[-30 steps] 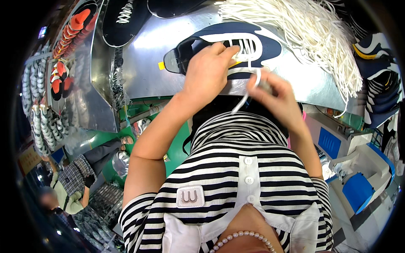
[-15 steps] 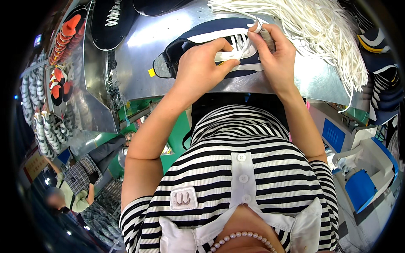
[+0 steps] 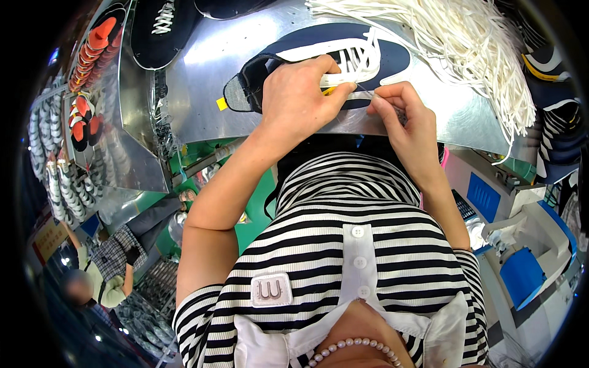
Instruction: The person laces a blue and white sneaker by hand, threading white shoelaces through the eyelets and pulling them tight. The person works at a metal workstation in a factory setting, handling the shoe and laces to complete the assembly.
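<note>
A navy shoe upper (image 3: pixel 394 56) with white trim lies on its side on a metal worktable (image 3: pixel 202 92), its toe to the right and its grey-lined heel to the left. A white lace (image 3: pixel 370 54) crosses the eyelets and loops over toward the toe. My left hand (image 3: pixel 300 92) grips the eyelet edge of the shoe, with thumb and forefinger pinched at the lacing. Close to the near side of the shoe, my right hand (image 3: pixel 410 119) pinches a thin dark needle-like tool (image 3: pixel 363 89) whose tip reaches toward the left fingertips. The exact tip is hidden.
A large heap of white laces (image 3: pixel 454 37) covers the table's right side. A laced black shoe (image 3: pixel 161 30) lies at the far left. Stacked shoe parts (image 3: pixel 555 122) stand at the right. Shoes hang on a rack (image 3: pixel 92 67) at left; another person (image 3: pixel 113 264) stands beyond.
My right hand has let go of the lace near the toe and come down to the shoe's near edge, where the thin tool now shows. The left hand stays on the eyelets.
</note>
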Demonstrator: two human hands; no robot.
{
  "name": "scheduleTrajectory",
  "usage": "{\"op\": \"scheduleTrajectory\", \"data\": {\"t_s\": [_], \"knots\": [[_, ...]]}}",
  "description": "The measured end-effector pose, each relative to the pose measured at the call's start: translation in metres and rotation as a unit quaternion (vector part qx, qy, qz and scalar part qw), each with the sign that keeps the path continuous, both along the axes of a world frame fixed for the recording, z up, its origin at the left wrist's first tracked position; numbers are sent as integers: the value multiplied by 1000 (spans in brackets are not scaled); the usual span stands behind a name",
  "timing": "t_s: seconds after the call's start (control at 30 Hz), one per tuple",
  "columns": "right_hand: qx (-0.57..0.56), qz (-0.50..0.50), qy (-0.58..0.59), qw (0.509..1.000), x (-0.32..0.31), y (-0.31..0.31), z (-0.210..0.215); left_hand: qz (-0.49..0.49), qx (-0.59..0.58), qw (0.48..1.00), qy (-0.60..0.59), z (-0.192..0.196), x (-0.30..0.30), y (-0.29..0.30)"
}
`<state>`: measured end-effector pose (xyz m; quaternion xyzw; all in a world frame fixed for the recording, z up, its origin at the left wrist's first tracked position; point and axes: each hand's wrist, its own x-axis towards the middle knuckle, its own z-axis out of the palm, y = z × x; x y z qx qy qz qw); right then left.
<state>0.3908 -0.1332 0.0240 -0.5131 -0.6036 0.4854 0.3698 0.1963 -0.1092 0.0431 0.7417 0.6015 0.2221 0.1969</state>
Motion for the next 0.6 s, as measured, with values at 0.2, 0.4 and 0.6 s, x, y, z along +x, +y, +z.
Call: {"op": "scheduleTrajectory", "data": {"t_s": [0.2,0.4,0.6], "knots": [[-28,-4,-20,999,-6,4,2,-48,31,998,-33,0,-4,-2],[-9,-49,24,998,-35,10,-13,-102,108,988,-42,-3,-8,-12],[79,46,-106,990,-3,-3,4,-112,176,978,28,3,-15,-24]]}}
